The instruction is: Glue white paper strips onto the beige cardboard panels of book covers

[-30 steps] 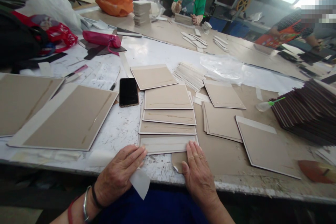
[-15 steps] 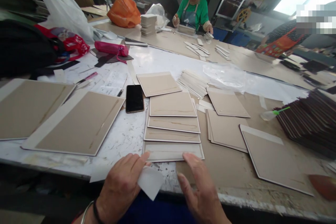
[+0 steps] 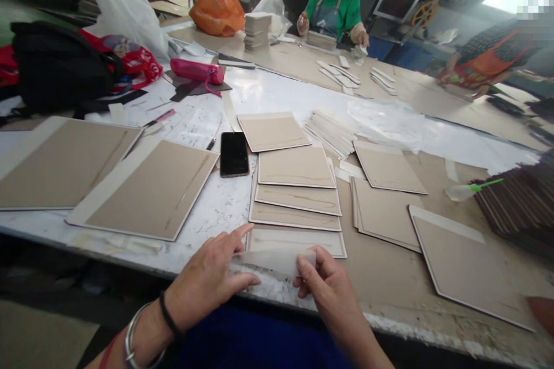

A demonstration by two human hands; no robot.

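Observation:
A pale, translucent paper strip (image 3: pixel 272 262) stretches between my hands at the table's front edge. My right hand (image 3: pixel 331 285) pinches its right end between thumb and fingers. The strip's left end reaches my left hand (image 3: pixel 212 268), whose thumb and index finger are spread apart; whether the other fingers touch it is hidden. Just beyond the strip lies the lowest of several overlapping beige boards (image 3: pixel 296 176). This front board (image 3: pixel 298 240) has a pale strip along it with a brownish glue-like line, and my left index fingertip is at its left edge.
Two larger boards (image 3: pixel 151 190) lie left, beside a black phone (image 3: pixel 234 154). More boards (image 3: pixel 385 207) lie right, near a squeeze bottle with a green nozzle (image 3: pixel 461 191) and a dark stack (image 3: pixel 519 202). White strips (image 3: pixel 331 132) are piled behind. Two people work across the table.
The strip, earlier hanging folded at my left hand, is now stretched out across to my right hand. My right hand has left the front board and closed on it; my left fingers have spread.

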